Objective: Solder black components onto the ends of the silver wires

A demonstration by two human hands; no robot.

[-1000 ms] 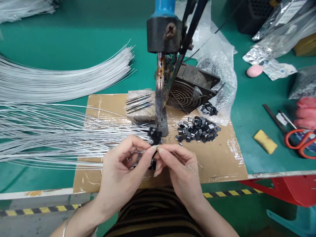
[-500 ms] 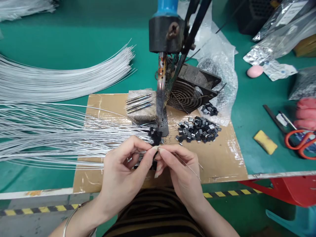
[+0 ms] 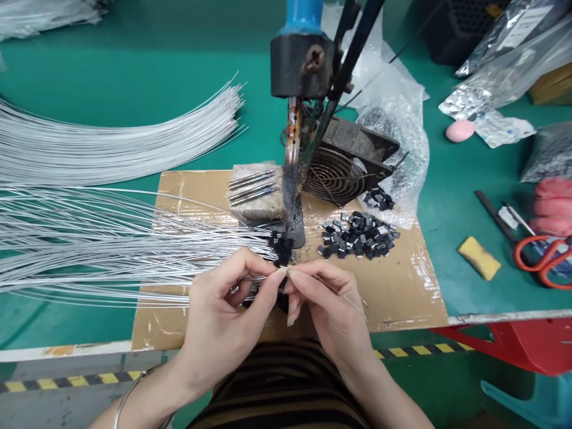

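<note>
My left hand (image 3: 223, 319) and my right hand (image 3: 328, 310) meet fingertip to fingertip above the near edge of a taped cardboard sheet (image 3: 402, 292). Both pinch at one spot, where a thin silver wire and a small black piece (image 3: 281, 298) show between the fingers. The left hand also grips the ends of a fan of silver wires (image 3: 89, 250) that runs off to the left. A thin wire trails from the right hand toward the right. Just beyond the fingers lie a few black pieces (image 3: 281, 244) at the foot of a soldering iron (image 3: 291, 161).
A pile of small black and silver parts (image 3: 357, 235) lies right of the iron, a fan grille (image 3: 333, 173) behind it. More wire bundles (image 3: 111, 143) lie left. Yellow sponge (image 3: 479, 257), red scissors (image 3: 540, 259) and plastic bags (image 3: 500, 77) are at right. A pink-gloved hand (image 3: 554, 205) rests at the right edge.
My hands have stayed in place; the right fingers have curled in slightly closer to the left fingertips. Nothing else on the bench has moved.
</note>
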